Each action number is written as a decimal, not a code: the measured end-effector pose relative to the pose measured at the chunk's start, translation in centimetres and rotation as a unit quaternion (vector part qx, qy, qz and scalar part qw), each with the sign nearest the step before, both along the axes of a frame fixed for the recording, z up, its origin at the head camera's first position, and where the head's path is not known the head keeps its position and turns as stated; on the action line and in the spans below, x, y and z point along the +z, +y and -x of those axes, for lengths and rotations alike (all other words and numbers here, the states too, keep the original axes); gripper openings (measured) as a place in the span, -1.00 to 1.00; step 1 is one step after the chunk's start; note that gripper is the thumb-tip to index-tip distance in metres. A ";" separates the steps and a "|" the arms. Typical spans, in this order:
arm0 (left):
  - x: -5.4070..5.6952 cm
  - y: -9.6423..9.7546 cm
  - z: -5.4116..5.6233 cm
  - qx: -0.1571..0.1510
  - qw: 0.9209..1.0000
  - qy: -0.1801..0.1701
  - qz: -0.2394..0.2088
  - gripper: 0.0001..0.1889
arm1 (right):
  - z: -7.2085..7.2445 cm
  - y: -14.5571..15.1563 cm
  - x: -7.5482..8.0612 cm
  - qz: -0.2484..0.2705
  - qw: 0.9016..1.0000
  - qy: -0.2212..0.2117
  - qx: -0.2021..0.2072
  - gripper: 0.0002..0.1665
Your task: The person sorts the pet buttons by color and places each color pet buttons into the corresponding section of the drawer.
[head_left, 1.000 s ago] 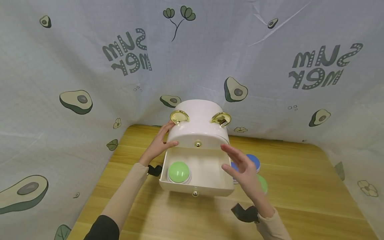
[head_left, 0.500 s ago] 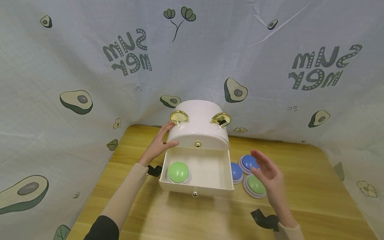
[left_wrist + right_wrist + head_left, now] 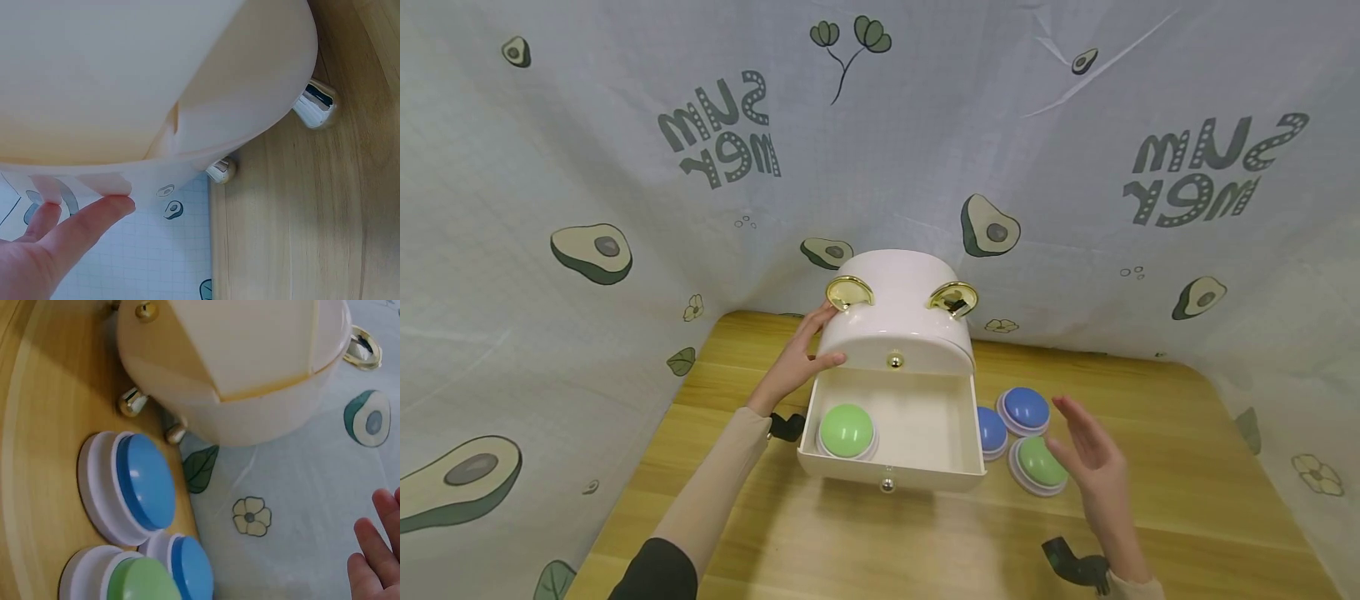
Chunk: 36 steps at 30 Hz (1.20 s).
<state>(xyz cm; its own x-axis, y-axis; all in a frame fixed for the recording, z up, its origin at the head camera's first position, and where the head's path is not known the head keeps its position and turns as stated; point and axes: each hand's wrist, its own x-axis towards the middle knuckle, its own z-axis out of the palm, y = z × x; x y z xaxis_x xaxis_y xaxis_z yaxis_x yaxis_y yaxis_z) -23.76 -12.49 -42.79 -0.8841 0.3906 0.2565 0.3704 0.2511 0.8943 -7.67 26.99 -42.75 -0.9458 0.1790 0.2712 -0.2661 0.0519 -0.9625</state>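
Observation:
A glossy white storage box (image 3: 901, 321) with gold ears stands at the back, its lower drawer (image 3: 928, 429) pulled out. In the drawer's left part sits a green dome button (image 3: 847, 431) on a white base. My left hand (image 3: 793, 364) rests against the box's left side, fingers extended; in the left wrist view its fingertips (image 3: 119, 204) touch the white wall. My right hand (image 3: 1096, 467) holds nothing, fingers extended, just right of a second green dome button (image 3: 1041, 461). Two blue dome buttons (image 3: 1027, 408) lie beside that one, one partly hidden by the drawer.
All this stands on a wooden table (image 3: 880, 550). A pale curtain (image 3: 880, 150) printed with avocados hangs close behind the box. Small gold knobs (image 3: 888, 484) stick out from the drawer fronts, and gold feet (image 3: 133, 402) hold the box up.
My right hand has moved right, away from the drawer, uncovering the blue and green buttons on the table. My left hand, the box and the green button in the drawer stay in place.

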 end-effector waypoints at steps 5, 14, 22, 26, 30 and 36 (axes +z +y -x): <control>-0.5 -0.1 0.3 -0.001 1.000 0.006 -0.002 -0.21 | -0.4 1.0 -1.9 -0.027 0.999 -0.023 -0.001 -0.30; -0.3 0.1 0.3 -0.002 1.000 -0.009 -0.001 -0.21 | -0.6 2.6 -5.6 -0.049 0.995 -0.081 0.005 -0.24; -0.5 0.2 0.2 0.002 1.000 -0.003 0.000 -0.22 | -0.4 3.8 -8.1 -0.091 0.990 -0.105 -0.010 -0.19; -0.6 0.2 0.2 0.001 1.000 0.003 -0.005 -0.20 | -0.2 4.0 -8.9 -0.119 0.987 -0.109 -0.009 -0.15; -0.4 0.3 0.1 0.002 1.000 -0.002 -0.001 -0.20 | 0.0 3.9 -9.5 -0.131 0.986 -0.106 -0.013 -0.11; -0.3 0.4 0.2 0.001 1.000 -0.014 0.004 -0.23 | 0.2 3.8 -9.7 -0.157 0.977 -0.142 -0.023 -0.01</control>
<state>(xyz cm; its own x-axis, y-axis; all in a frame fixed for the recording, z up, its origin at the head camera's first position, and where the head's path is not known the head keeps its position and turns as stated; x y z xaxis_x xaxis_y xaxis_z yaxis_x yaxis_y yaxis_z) -23.93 -12.12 -43.07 -0.8917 0.3911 0.2278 0.3443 0.2593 0.9023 -7.85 30.83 -52.45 -0.9837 0.1737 0.0473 0.0191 0.3618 -0.9321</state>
